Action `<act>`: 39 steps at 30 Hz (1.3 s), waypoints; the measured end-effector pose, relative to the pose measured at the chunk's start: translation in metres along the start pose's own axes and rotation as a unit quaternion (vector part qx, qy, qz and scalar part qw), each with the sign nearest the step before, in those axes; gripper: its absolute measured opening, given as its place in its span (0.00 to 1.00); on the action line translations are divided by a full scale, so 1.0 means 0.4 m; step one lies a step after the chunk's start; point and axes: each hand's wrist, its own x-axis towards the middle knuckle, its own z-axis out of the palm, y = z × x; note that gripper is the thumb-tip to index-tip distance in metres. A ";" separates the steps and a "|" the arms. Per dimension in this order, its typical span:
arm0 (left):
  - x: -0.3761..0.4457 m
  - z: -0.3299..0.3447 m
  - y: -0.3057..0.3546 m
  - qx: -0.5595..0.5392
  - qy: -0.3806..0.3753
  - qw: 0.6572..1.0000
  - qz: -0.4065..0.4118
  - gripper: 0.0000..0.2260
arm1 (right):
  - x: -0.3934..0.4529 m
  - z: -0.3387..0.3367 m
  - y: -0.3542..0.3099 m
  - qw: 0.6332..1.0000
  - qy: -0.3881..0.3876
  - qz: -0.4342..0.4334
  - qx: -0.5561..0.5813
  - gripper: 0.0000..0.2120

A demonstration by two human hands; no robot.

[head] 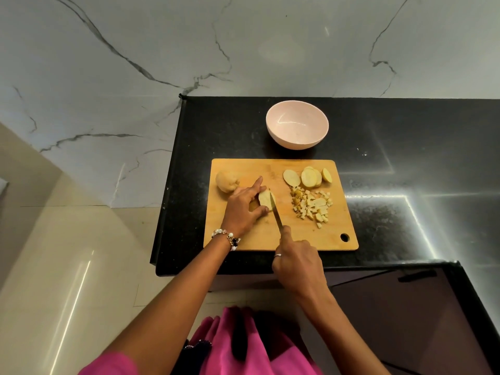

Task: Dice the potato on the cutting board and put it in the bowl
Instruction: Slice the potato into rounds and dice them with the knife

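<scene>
On a rectangular wooden cutting board (270, 239) set on a black speckled stone surface (405, 158), the left hand (243, 207) curls its grip around a pale potato slice (266, 198), steadying it for the steel-bladed knife (276, 211) clamped in the right hand (296, 259). Round slices (307, 176) and small diced cubes (313, 205) wait right; an uncut potato chunk (226, 181) sits left; the pale pink bowl (297, 125) stands empty beyond.

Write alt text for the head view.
A right hand slices a potato piece with a steel knife while the left hand steadies it on a wooden cutting board. Diced potato and slices lie nearby; the pink bowl is empty.
</scene>
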 end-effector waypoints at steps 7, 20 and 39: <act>0.001 -0.001 -0.001 -0.007 0.004 1.000 0.000 0.37 | 0.078 0.011 -0.017 1.000 0.005 -0.012 0.005 0.25; 0.001 0.010 -0.002 -0.001 0.032 0.999 -0.016 0.33 | 0.038 0.061 -0.025 0.994 0.015 -0.028 -0.105 0.31; -0.007 0.003 -0.005 -0.004 0.082 0.997 0.016 0.32 | 0.088 0.028 -0.025 0.998 0.033 -0.041 -0.027 0.26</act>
